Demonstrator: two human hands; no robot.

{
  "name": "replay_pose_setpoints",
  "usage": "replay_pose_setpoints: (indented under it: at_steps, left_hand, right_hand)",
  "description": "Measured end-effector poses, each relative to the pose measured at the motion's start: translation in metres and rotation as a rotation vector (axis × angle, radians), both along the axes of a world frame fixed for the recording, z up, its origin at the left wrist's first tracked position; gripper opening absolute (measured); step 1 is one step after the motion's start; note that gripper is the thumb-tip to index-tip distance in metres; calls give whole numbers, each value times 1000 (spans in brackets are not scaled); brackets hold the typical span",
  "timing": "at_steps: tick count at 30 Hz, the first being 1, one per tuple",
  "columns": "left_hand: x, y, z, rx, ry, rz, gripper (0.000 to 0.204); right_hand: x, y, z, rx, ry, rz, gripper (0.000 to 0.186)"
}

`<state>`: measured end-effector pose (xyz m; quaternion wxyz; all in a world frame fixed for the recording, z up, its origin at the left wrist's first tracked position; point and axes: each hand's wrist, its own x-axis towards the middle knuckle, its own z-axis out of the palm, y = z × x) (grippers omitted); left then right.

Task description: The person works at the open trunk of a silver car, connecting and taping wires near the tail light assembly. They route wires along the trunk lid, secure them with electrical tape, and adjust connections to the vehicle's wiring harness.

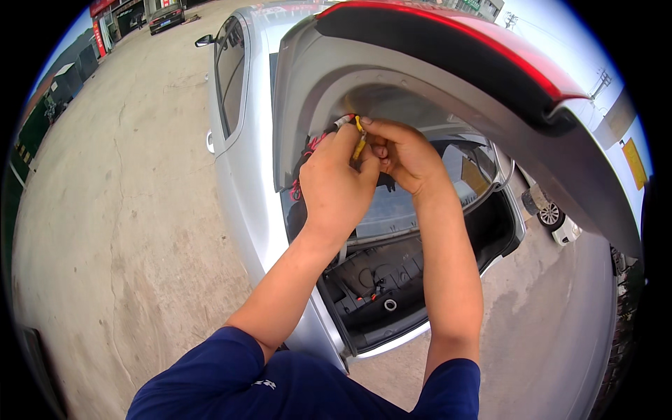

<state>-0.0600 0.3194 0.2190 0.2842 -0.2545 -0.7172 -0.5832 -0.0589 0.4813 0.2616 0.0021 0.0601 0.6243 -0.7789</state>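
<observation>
Both my hands are raised to the inner side of a silver car's open trunk lid [308, 77]. My left hand [336, 178] is closed, its fingertips pinching a thin yellow wire [359, 148]. Close against it, my right hand [402, 150] is closed too, with thumb and finger at the wire's upper part. Where the wire ends is hidden by my fingers. Just left of them, a bundle of red wires [313, 145] hangs from the lid, partly behind my left hand. Pale tape [343, 120] wraps part of the bundle.
Below my arms lies the open trunk [371, 280] with a dark lining, loose cables and a roll of tape [390, 305] in it. The car's side [241, 189] runs along my left. A white car [565, 231] stands to the right, and a dark car [166, 17] far off.
</observation>
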Motion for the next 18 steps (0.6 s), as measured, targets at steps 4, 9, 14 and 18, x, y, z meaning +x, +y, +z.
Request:
replay_pose_setpoints:
  at_steps: [4, 9, 14, 18]
  left_hand:
    - [-4, 2, -6, 17, 9, 15, 10]
    - [-2, 9, -7, 251, -102, -79, 12]
    - [0, 11, -10, 276, -151, -58, 13]
    - [6, 8, -9, 214, -172, 19, 16]
  right_hand:
    - [-1, -7, 7, 79, -16, -53, 18]
    - [-3, -9, 13, 143, -20, -54, 17]
    - [-4, -10, 11, 162, -35, -71, 18]
    - [-4, -12, 8, 212, 16, -63, 20]
